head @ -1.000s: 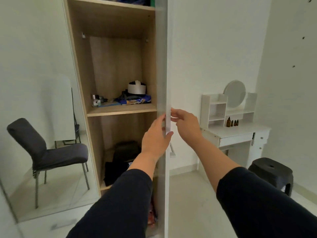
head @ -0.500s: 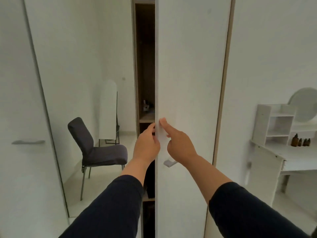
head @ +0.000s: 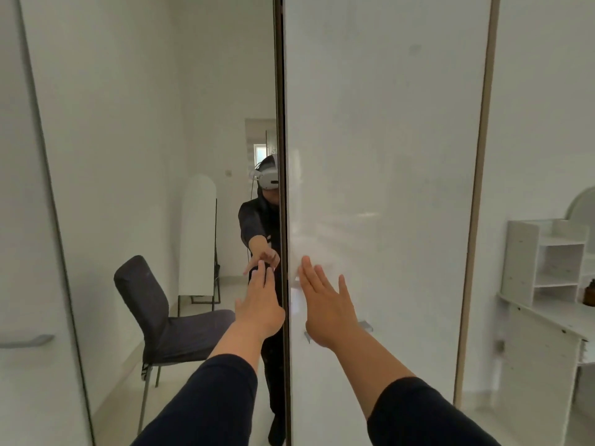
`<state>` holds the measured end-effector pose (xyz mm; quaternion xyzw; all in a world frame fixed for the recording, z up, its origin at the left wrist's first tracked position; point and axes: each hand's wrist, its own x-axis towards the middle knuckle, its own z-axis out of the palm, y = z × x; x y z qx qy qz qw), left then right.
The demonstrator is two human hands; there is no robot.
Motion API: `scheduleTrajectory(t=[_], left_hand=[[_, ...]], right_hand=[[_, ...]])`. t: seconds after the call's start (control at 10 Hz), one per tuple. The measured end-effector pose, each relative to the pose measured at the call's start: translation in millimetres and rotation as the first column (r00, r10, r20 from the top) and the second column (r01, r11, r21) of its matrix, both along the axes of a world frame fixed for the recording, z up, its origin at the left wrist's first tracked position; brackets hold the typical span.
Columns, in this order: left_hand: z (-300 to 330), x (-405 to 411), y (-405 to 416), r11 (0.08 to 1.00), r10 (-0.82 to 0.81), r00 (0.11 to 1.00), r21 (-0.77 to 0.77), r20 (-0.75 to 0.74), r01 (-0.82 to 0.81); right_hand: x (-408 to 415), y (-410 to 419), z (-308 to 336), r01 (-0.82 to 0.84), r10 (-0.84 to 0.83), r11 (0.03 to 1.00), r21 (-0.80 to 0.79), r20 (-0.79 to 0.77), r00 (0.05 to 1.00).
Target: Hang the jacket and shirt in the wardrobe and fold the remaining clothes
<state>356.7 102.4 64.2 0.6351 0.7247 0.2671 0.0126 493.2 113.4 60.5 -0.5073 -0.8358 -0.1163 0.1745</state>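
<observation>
The white wardrobe door [head: 380,194] fills the space straight ahead of you, shut flat with only a thin dark seam along its left edge, too narrow for fingers. Left of that door, the mirrored panel [head: 154,156] blocks you too; the dark chair [head: 167,320] you see there is only a reflection. Right of the door, past its wooden edge strip, the white dressing table [head: 544,349] stands close, narrowing that side.

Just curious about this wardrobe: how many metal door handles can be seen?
2: one grey metal handle on the far-left door, one metal handle partly behind the right hand. Others may be hidden.
</observation>
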Motion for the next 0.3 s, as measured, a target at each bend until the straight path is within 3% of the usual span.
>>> scheduleTrajectory(t=[0.2, 0.3], left_hand=[[-29.1, -30.2, 25.9, 0.996, -0.005, 1.000, -0.088, 0.008, 0.006], [-41.3, -38.1, 33.7, 1.000, -0.010, 0.994, -0.017, -0.110, 0.008]], right_hand=[[-11.5, 41.0, -3.3, -0.019, 0.019, 1.000, 0.008, 0.011, 1.000], [-17.8, 50.9, -0.2, -0.045, 0.045, 0.999, 0.006, 0.007, 0.999]])
